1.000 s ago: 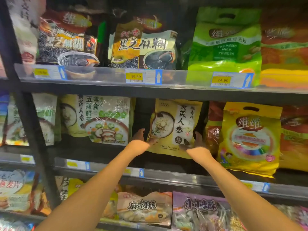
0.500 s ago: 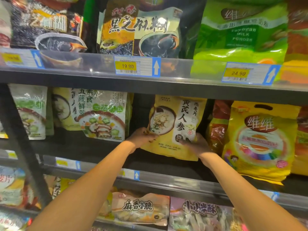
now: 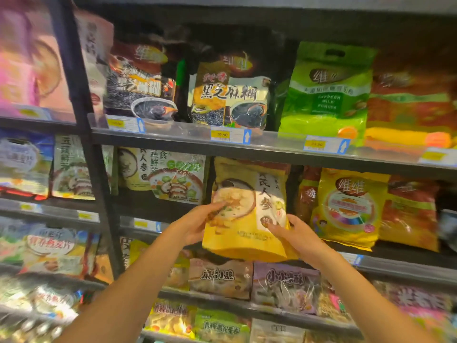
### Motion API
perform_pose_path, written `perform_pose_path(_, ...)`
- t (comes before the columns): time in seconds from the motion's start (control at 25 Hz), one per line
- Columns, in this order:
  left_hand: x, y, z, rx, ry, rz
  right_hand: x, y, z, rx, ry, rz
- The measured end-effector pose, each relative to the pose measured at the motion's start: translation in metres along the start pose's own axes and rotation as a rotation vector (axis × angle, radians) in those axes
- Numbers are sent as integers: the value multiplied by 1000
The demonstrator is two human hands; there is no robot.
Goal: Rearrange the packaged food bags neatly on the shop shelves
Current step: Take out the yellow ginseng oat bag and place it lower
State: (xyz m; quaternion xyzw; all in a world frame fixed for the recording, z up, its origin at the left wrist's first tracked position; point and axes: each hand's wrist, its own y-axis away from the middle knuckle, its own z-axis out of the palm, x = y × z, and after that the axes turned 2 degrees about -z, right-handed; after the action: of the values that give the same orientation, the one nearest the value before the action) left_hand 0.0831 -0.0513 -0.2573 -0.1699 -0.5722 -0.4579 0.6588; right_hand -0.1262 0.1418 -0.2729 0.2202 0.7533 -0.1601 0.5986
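A yellow cereal bag (image 3: 243, 233) with a bowl picture and a white label panel is held in front of the middle shelf (image 3: 173, 211), its bottom hanging below the shelf edge. My left hand (image 3: 197, 225) grips its lower left side with the thumb across the front. On the lower right corner sits my right hand (image 3: 294, 235), fingers on the front. Both hands hold the bag upright, tilted slightly to the left. More packaged food bags stand on every shelf around it.
A pale vegetable-picture bag (image 3: 178, 179) stands to the left, a yellow handled bag (image 3: 348, 206) to the right. Above, black sesame bags (image 3: 230, 100) and a green bag (image 3: 326, 90) line the upper shelf. A dark upright post (image 3: 91, 154) divides the shelving at left.
Both hands have closed on the yellow bag and drawn it forward and down off the middle shelf. The view has pulled back and shifted, showing more shelving at left.
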Motion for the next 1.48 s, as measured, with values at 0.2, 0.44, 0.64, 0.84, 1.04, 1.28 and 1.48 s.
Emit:
perform_pose_path(0.2,-58,53,-3,29,168,-29,34,76,21,-73,69,28)
perform_pose_path(0.44,-137,117,12,265,234,133,73,144,39,-45,67,-10)
perform_pose_path(0.64,-190,160,51,430,238,188,95,192,21,-187,-57,-18)
perform_pose_path(0.84,-214,196,85,621,74,204,129,224,23,-169,-163,37)
perform_pose_path(1.04,-243,238,91,821,15,268,138,244,42,-251,-147,2)
perform_pose_path(1.28,-265,302,71,1006,105,286,136,252,97,-416,-80,-17)
perform_pose_path(1.48,-274,362,33,1144,170,309,123,255,171,-551,-63,-61)
